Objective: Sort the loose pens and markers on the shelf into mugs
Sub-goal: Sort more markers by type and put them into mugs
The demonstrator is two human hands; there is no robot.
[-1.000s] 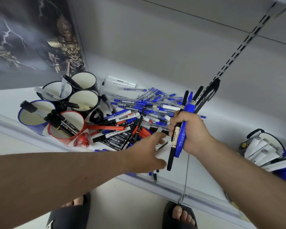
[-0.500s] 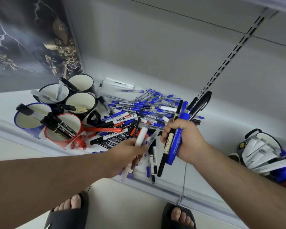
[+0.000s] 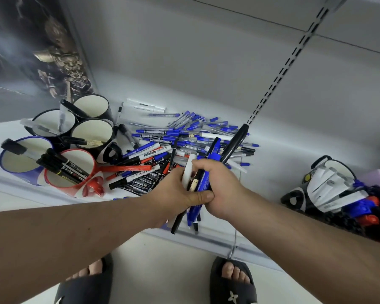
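Gripping pen bundle (image 3: 208, 172), right hand (image 3: 219, 189) curls round it above shelf (image 3: 272, 170) front. Left hand (image 3: 178, 191) pinches white marker (image 3: 188, 172) against bundle, thumb touching right hand. Loose pens (image 3: 184, 137) piled behind; mugs (image 3: 75, 148) stand left, some holding markers.

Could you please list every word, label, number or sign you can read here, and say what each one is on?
No text can be read for certain.
Black markers in the red mug: white print, too blurred to read.
Loose markers in the pile: labels too small and blurred.
Blue marker in the right hand: dark print, blurred.
Right slipper: a white four-petal flower emblem, no letters.
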